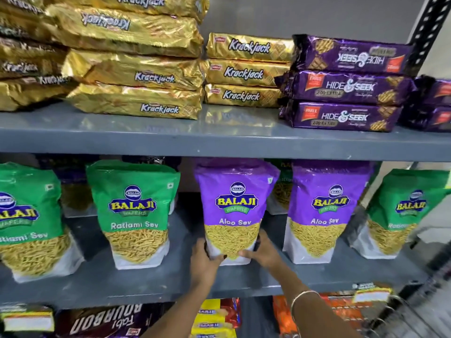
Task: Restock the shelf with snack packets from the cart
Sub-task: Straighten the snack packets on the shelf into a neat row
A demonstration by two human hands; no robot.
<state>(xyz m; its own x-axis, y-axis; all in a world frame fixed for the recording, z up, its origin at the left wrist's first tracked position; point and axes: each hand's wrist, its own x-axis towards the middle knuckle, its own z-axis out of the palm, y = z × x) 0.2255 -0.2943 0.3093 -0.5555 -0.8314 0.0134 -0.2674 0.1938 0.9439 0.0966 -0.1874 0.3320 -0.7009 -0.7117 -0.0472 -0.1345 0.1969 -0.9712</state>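
A purple Aloo Sev packet (233,206) stands upright in the middle of the grey middle shelf (151,284). My left hand (203,261) grips its lower left corner and my right hand (264,252) grips its lower right corner; both thumbs press on its front. A second purple Aloo Sev packet (322,211) stands just to its right. Green Ratlami Sev packets (133,211) stand to the left, and another green packet (400,213) stands at the far right. The wire cart (412,318) shows at the bottom right corner.
The upper shelf (219,140) carries stacks of gold Krackjack packs (136,69) and purple Hide & Seek packs (346,86). More packets stand behind the front row. Below the middle shelf are dark biscuit packs (105,323) and yellow and orange packets (214,318).
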